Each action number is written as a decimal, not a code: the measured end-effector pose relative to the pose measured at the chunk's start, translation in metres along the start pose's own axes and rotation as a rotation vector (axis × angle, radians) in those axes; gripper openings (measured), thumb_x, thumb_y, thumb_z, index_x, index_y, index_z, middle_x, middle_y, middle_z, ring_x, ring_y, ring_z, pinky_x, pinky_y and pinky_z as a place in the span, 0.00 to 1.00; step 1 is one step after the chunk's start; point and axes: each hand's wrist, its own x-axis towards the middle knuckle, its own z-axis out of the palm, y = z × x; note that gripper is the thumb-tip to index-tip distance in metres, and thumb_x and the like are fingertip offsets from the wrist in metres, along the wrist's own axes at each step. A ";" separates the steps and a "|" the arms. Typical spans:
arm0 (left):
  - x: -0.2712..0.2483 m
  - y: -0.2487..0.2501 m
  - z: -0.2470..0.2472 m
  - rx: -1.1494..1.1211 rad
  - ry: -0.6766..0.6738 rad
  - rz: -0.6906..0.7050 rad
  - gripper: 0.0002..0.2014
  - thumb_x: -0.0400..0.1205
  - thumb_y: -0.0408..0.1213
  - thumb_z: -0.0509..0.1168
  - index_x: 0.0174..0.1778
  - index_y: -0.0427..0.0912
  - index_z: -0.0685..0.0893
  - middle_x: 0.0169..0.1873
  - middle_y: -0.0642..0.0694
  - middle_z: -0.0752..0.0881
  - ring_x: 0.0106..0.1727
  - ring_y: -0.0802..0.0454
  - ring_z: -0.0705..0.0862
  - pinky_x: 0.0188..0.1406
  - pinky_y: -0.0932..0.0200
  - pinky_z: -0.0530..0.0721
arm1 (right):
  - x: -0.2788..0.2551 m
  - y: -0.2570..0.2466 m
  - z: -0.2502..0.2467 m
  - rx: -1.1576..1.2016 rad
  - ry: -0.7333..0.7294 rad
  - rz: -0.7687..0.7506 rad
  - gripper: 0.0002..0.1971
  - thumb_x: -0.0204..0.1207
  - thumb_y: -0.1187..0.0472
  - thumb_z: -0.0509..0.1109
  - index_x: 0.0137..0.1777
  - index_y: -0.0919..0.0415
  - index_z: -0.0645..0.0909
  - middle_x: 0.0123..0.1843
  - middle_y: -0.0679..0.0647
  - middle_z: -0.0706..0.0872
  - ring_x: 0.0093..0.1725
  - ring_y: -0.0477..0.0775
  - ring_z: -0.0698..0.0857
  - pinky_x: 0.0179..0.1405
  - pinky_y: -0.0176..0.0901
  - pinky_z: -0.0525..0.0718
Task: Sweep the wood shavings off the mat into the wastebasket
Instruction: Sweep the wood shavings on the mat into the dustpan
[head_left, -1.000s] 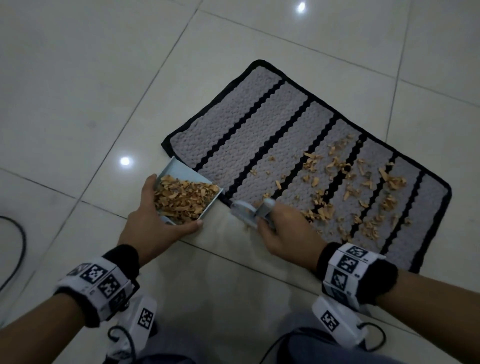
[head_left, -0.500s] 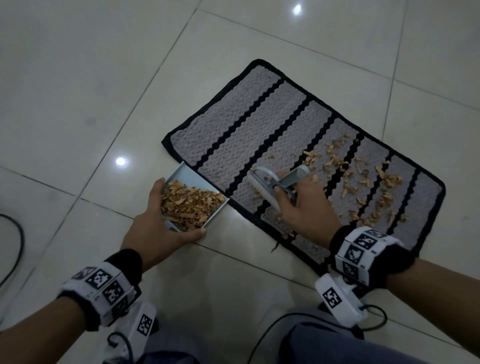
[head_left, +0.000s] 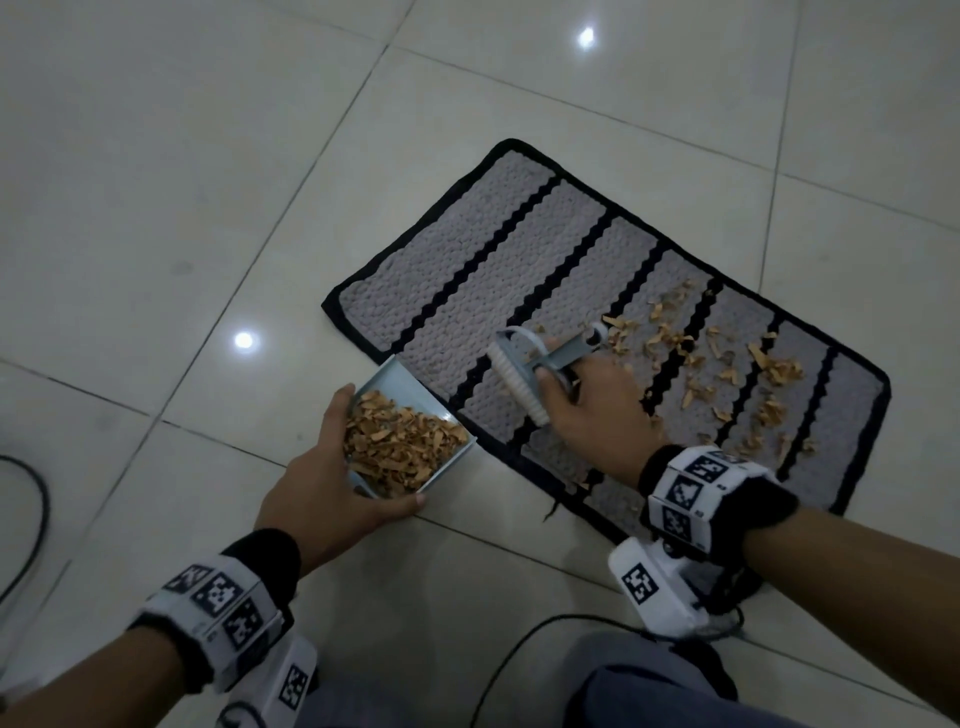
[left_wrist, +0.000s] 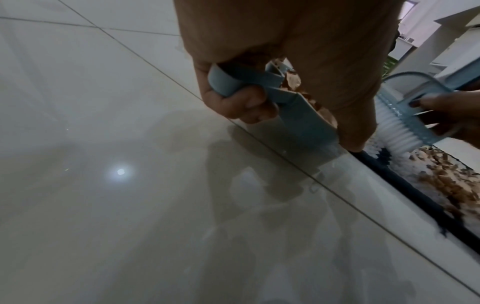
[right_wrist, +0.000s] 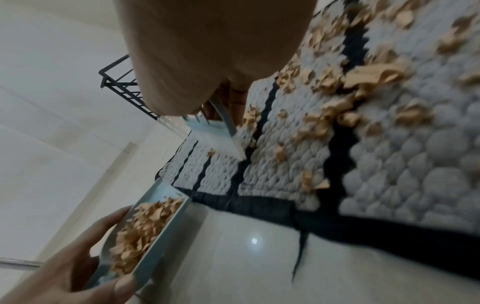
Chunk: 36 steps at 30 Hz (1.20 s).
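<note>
A grey mat (head_left: 524, 270) with black stripes lies on the tiled floor. Loose wood shavings (head_left: 696, 358) cover its right half. My left hand (head_left: 332, 483) grips a pale blue dustpan (head_left: 410, 395) heaped with shavings (head_left: 400, 447), its lip at the mat's near edge. In the left wrist view my fingers (left_wrist: 241, 102) curl round the dustpan's handle (left_wrist: 233, 80). My right hand (head_left: 587, 405) grips a small blue brush (head_left: 524, 374) with white bristles, held over the mat just right of the dustpan. The right wrist view shows the brush (right_wrist: 221, 133) above the mat (right_wrist: 389, 164) and the dustpan (right_wrist: 155, 232). No wastebasket is in view.
A black cable (head_left: 31, 525) curves over the floor at the far left. Another cable (head_left: 514, 654) runs by my knee (head_left: 649, 686) at the bottom. A black wire rack (right_wrist: 119, 86) shows far off in the right wrist view. Glossy tiles (head_left: 208, 156) surround the mat.
My right hand has carried the brush from the mat's near edge by the dustpan up and rightward over the mat toward the loose shavings. The dustpan has shifted slightly toward the mat's edge.
</note>
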 end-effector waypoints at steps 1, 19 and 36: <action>0.001 0.001 0.001 0.006 -0.007 0.003 0.66 0.55 0.64 0.82 0.81 0.68 0.44 0.72 0.50 0.77 0.66 0.45 0.82 0.63 0.54 0.81 | 0.001 0.000 0.006 -0.004 -0.043 -0.002 0.10 0.84 0.59 0.64 0.40 0.57 0.75 0.26 0.46 0.72 0.23 0.43 0.70 0.21 0.30 0.68; 0.013 0.018 0.013 0.039 -0.098 0.074 0.64 0.58 0.63 0.81 0.82 0.64 0.45 0.72 0.51 0.77 0.64 0.47 0.83 0.59 0.59 0.81 | 0.018 0.028 -0.003 0.032 0.175 0.248 0.11 0.84 0.59 0.63 0.42 0.64 0.78 0.30 0.56 0.81 0.27 0.55 0.79 0.22 0.42 0.73; 0.026 0.036 0.018 0.045 -0.090 0.091 0.64 0.57 0.64 0.81 0.82 0.66 0.45 0.64 0.57 0.79 0.60 0.50 0.84 0.58 0.55 0.84 | -0.010 0.016 -0.012 0.115 0.317 0.382 0.14 0.83 0.58 0.64 0.36 0.63 0.74 0.25 0.51 0.74 0.21 0.47 0.70 0.17 0.32 0.66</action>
